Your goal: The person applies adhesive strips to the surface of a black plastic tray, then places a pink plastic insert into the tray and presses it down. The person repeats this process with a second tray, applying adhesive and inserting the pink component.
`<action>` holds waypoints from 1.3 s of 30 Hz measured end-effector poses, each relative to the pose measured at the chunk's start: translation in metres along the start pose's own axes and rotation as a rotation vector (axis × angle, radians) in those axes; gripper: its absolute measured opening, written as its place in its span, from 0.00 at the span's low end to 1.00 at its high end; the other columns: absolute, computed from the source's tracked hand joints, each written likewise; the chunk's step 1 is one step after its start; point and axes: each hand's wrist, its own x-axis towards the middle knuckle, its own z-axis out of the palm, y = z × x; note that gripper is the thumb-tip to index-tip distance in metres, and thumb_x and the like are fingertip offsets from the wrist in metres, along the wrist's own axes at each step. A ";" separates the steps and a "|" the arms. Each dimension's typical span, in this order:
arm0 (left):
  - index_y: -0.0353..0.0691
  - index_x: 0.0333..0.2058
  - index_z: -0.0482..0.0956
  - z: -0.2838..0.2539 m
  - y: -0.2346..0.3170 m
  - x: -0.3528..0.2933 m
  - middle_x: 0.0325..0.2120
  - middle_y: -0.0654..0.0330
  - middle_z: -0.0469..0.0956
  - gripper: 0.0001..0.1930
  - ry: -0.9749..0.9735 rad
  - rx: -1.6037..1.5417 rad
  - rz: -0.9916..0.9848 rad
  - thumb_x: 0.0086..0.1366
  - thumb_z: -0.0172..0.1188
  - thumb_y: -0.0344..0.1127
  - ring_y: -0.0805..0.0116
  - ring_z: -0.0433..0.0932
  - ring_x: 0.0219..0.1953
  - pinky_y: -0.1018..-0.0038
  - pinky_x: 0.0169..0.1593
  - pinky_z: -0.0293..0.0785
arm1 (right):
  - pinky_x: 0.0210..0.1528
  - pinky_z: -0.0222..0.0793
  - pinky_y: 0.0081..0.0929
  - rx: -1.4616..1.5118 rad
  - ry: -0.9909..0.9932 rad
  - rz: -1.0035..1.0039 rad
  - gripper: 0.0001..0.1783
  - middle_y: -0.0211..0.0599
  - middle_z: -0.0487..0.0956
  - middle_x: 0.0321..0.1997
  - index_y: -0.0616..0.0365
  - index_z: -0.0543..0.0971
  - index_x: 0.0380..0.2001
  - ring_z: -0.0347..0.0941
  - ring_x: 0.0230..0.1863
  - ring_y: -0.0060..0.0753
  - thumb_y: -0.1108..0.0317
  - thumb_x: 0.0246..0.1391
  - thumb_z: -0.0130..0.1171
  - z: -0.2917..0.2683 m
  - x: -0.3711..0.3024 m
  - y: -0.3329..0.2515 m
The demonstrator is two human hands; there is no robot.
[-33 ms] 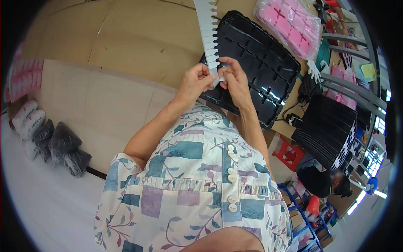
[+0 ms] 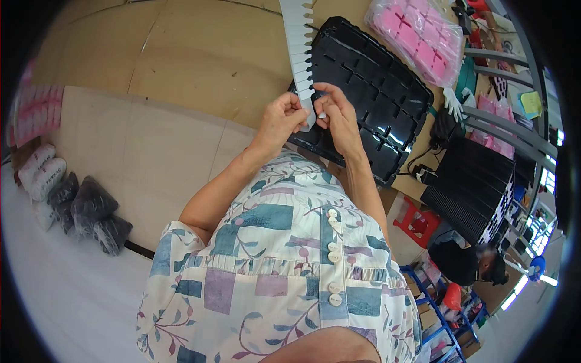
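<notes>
At the black molded tray's (image 2: 366, 78) left edge, my left hand (image 2: 279, 120) pinches a notched white strip (image 2: 298, 48); right hand (image 2: 340, 120) curled, grip unclear.

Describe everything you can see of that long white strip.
The white strip is long, narrow and flat, seemingly paper or thin plastic, with tabs along its right edge. It runs from the picture's top edge to the left hand, which pinches its lower end, overlapping the black tray in view. Whether the right hand touches it is unclear.

We note the left hand (image 2: 280, 119) pinched at upper centre, the right hand (image 2: 339, 118) curled just beside it, both forearms (image 2: 223, 183) slanting upward.
</notes>
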 end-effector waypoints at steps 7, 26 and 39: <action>0.36 0.38 0.77 0.002 0.002 0.004 0.25 0.67 0.76 0.06 -0.048 0.371 0.217 0.63 0.60 0.27 0.83 0.71 0.25 0.84 0.29 0.65 | 0.28 0.58 0.13 -0.167 0.098 -0.151 0.05 0.18 0.73 0.22 0.63 0.82 0.35 0.62 0.25 0.08 0.73 0.56 0.62 0.012 0.004 -0.003; 0.33 0.39 0.78 0.033 0.015 0.024 0.33 0.59 0.81 0.08 0.134 -0.016 0.230 0.70 0.54 0.31 0.74 0.80 0.34 0.77 0.35 0.79 | 0.21 0.68 0.29 -0.880 0.188 -0.658 0.07 0.34 0.72 0.21 0.56 0.78 0.26 0.72 0.20 0.35 0.74 0.46 0.68 0.004 0.014 -0.026; 0.33 0.38 0.78 0.027 0.025 0.033 0.28 0.58 0.82 0.10 0.245 0.081 0.291 0.71 0.51 0.33 0.74 0.80 0.29 0.75 0.35 0.79 | 0.26 0.65 0.18 -0.631 0.144 -0.503 0.02 0.27 0.77 0.22 0.58 0.82 0.28 0.70 0.24 0.14 0.74 0.50 0.65 0.000 0.006 -0.038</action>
